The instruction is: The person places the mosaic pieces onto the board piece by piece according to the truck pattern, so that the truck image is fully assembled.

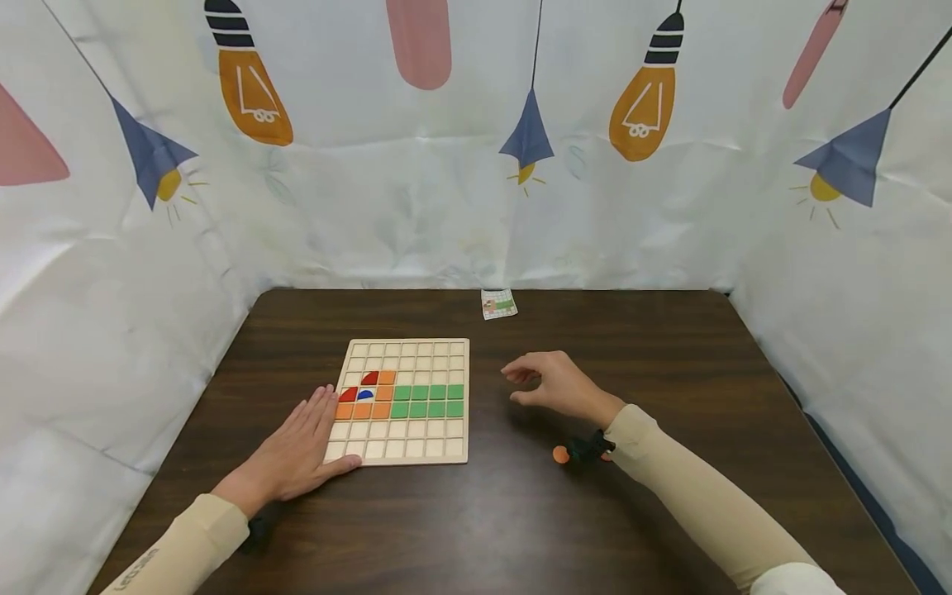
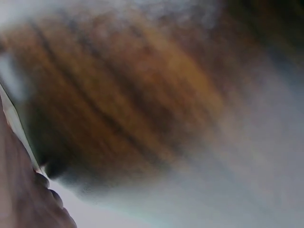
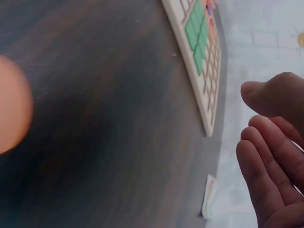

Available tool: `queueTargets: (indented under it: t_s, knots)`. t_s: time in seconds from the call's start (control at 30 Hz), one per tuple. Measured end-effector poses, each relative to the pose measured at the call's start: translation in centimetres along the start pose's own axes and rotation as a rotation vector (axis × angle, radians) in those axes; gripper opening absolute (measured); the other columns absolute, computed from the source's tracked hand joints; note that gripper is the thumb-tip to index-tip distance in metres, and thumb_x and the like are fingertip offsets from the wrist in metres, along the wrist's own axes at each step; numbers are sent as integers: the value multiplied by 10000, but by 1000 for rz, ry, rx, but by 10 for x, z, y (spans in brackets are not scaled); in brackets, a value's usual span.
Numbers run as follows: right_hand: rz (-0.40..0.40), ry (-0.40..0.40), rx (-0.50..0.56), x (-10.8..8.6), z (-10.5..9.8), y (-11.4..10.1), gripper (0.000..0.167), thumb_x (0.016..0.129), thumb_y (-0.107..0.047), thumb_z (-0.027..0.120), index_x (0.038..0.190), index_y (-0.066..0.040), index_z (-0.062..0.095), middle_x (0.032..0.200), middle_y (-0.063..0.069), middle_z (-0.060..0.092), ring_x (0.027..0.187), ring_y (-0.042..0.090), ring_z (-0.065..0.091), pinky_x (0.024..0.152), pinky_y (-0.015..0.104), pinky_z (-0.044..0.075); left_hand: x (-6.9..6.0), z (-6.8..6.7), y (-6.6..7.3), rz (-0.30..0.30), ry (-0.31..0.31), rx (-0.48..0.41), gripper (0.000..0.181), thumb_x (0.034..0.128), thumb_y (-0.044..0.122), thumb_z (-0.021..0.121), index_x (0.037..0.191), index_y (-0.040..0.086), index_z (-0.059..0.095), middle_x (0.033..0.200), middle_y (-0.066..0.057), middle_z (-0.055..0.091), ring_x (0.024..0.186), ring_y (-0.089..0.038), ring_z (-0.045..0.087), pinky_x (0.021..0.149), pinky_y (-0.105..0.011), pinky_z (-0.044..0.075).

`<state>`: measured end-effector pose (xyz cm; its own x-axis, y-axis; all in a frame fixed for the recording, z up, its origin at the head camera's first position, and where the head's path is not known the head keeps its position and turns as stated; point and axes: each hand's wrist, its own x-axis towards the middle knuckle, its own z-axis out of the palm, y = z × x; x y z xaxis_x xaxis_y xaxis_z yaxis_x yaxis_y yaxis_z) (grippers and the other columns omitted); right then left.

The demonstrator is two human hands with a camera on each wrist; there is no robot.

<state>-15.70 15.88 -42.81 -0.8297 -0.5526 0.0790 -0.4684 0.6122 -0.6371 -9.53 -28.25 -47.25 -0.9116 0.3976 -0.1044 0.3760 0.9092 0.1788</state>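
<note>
A wooden grid board (image 1: 416, 449) lies on the table, left of the middle. Green square tiles (image 1: 427, 401), orange square tiles (image 1: 383, 392), red curved tiles (image 1: 348, 395) and a blue half-round tile (image 1: 365, 395) fill several of its cells. My left hand (image 1: 301, 450) rests flat along the board's left edge, fingers straight, its thumb at the near left corner. To the right of the board, apart from it, my right hand (image 1: 558, 384) hovers over the table. Its fingers (image 3: 259, 175) are loosely bent, with nothing held between thumb and fingertips.
A small printed card (image 1: 498, 304) lies at the table's far edge. Below my right wrist is an orange round thing (image 1: 561, 454) beside a dark object (image 1: 587, 446); whether they are fixed to the wrist I cannot tell. Printed white cloth (image 1: 461, 215) surrounds the dark wooden table (image 1: 476, 529).
</note>
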Motion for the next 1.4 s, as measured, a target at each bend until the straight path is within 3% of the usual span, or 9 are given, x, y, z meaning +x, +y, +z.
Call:
queueTargets:
  t_s: [0.4,0.57,0.83,1.1,1.4]
  knots:
    - [23,-46,-22,-54,-3,24,370,883,-168,827,1237,-106,739,1131,19,782,981,130,717,860,284,613,5,0,1,9,0,9,1139,928,746,552,1628,-64,164,1724,-261,152,1598,-453,180,1282,-614,221]
    - [25,-70,11,-70,0,24,373,872,-206,843,1223,-119,748,1110,0,786,966,114,716,856,272,612,4,-1,0,5,-1,19,1146,922,755,550,1625,-68,173,1722,-265,159,1599,-455,178,1279,-619,224]
    - [39,-131,64,-84,6,29,339,907,-291,812,1217,-168,752,1117,-51,769,954,59,691,852,247,599,0,-2,1,7,14,27,1133,930,739,555,1620,-77,179,1716,-272,175,1596,-455,185,1296,-599,204]
    - [10,-141,36,-92,13,33,334,900,-241,819,1222,-183,749,1149,-65,763,954,16,680,838,232,598,-2,-3,0,4,17,40,1122,936,736,546,1618,-79,188,1716,-272,174,1595,-459,185,1330,-558,139]
    - [-14,-151,45,-97,16,37,294,924,-217,793,1213,-180,753,1104,-83,754,945,-4,683,825,219,605,1,-1,2,11,12,44,1127,932,746,544,1621,-72,187,1717,-265,179,1593,-453,197,1299,-593,208]
